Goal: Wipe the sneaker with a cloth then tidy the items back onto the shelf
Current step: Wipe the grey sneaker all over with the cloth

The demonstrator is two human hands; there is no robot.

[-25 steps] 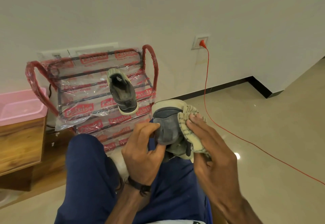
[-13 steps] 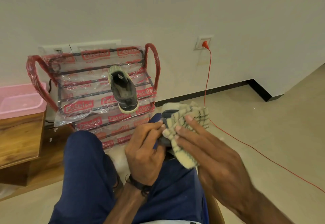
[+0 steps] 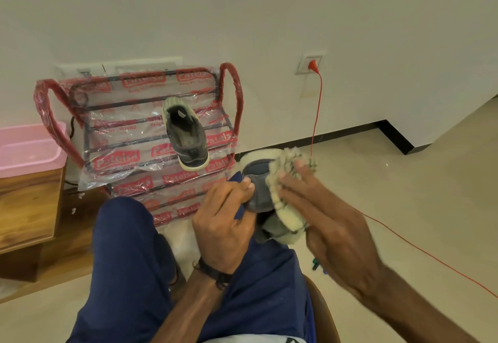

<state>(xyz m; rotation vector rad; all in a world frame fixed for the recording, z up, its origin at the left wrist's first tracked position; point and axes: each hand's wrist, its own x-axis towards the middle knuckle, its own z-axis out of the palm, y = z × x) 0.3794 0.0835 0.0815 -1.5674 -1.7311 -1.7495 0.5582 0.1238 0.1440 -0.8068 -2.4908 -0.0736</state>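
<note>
A grey sneaker (image 3: 257, 183) with a pale sole rests over my right knee. My left hand (image 3: 226, 221) grips it from the left, fingers curled on its side. My right hand (image 3: 323, 213) presses a fluffy cream cloth (image 3: 285, 194) with dark stripes against the sneaker's right side, fingers fairly straight over the cloth. The cloth hides much of the shoe's right side. The matching grey sneaker (image 3: 186, 135) lies toe-down on the red shoe shelf (image 3: 229, 84), which is still wrapped in printed plastic.
The shelf stands against the white wall. A pink plastic tub (image 3: 29, 148) sits on a wooden unit (image 3: 27, 208) at the left. A red cord (image 3: 318, 110) runs from a wall socket (image 3: 310, 63) down across the tiled floor on the right. My blue-trousered legs fill the foreground.
My right hand with the cloth slid from the sneaker's right side up over its toe and back toward the right side. The left hand kept its hold on the sneaker.
</note>
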